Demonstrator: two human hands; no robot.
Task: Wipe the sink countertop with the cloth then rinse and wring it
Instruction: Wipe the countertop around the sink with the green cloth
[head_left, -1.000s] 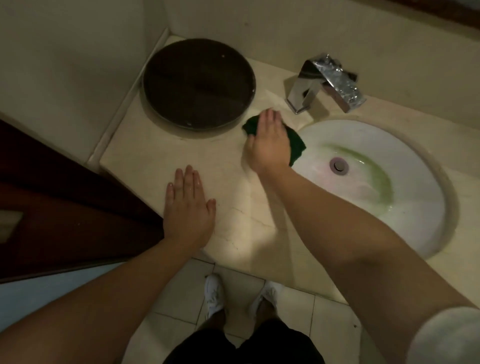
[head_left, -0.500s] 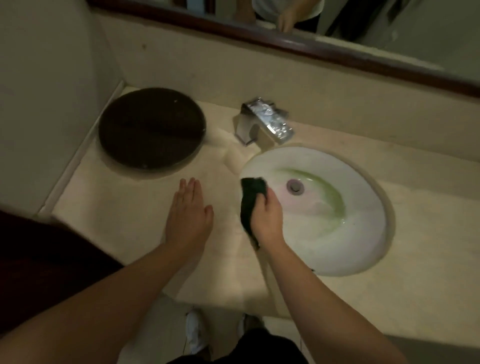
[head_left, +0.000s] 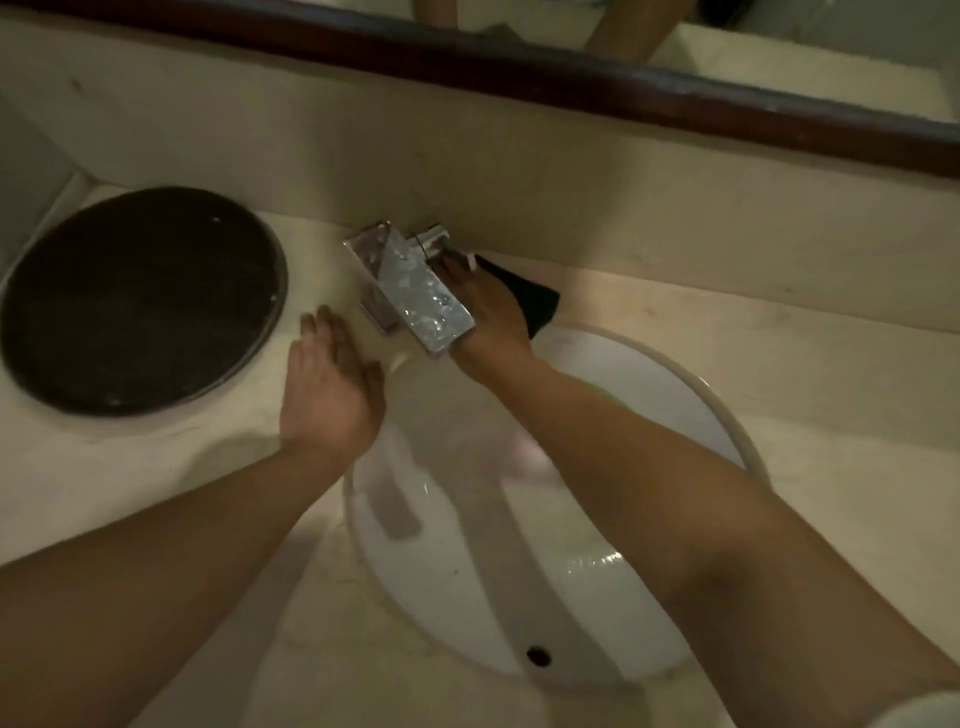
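A dark green cloth (head_left: 527, 296) lies on the beige countertop (head_left: 779, 358) behind the white oval sink (head_left: 639, 395), just right of the chrome faucet (head_left: 415, 291). My right hand (head_left: 485, 317) presses down on the cloth, fingers stretched toward the back wall; the faucet spout hides part of the hand. My left hand (head_left: 332, 395) rests flat and open on the countertop at the sink's left rim, holding nothing. No water is seen running from the faucet.
A round dark tray (head_left: 135, 301) fills the counter's left corner. A beige backsplash (head_left: 571, 171) rises behind the faucet, with a dark-framed mirror (head_left: 571, 78) above it. The overflow hole (head_left: 537, 656) sits in the near sink wall.
My right hand has carried the cloth from the sink's left rim to the counter behind the sink, right of the faucet. My left hand stays flat on the counter. The view has tilted closer.
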